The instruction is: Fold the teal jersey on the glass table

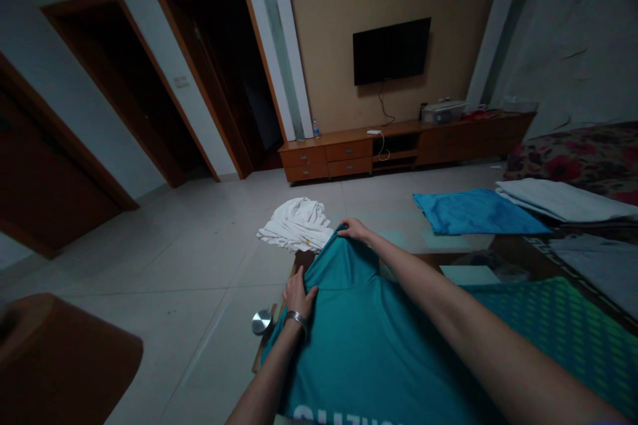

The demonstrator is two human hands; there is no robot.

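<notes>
1. Left hand (299,293): fingers (294,281) spread open and lying flat on the cloth, pressing down without gripping; a metal bangle (297,317) sits on the wrist.
2. Right hand (355,230): arm fully reached forward; fingers (345,228) curled closed over the far edge of the teal shirt, with a small fold of cloth held between them.
3. Teal shirt (363,352): spread beneath both hands and drawn up to a peak at the right hand; white lettering (343,415), seen upside down, runs along its near edge.
4. Low worktop (304,259): dark wooden edge showing just beyond and under the teal shirt.
5. Round steel disc (261,322): just left of the teal shirt; purpose cannot be told.
6. Green patterned cloth (563,339): right of the teal shirt.
7. Crumpled white cloth (296,224): on the floor, just beyond the teal shirt.
8. Folded blue cloth (473,211) and folded white cloth (563,199): beyond the teal shirt, to the right.
9. Wooden TV cabinet (399,149) and wall-mounted television (391,51): well beyond the teal shirt.
</notes>
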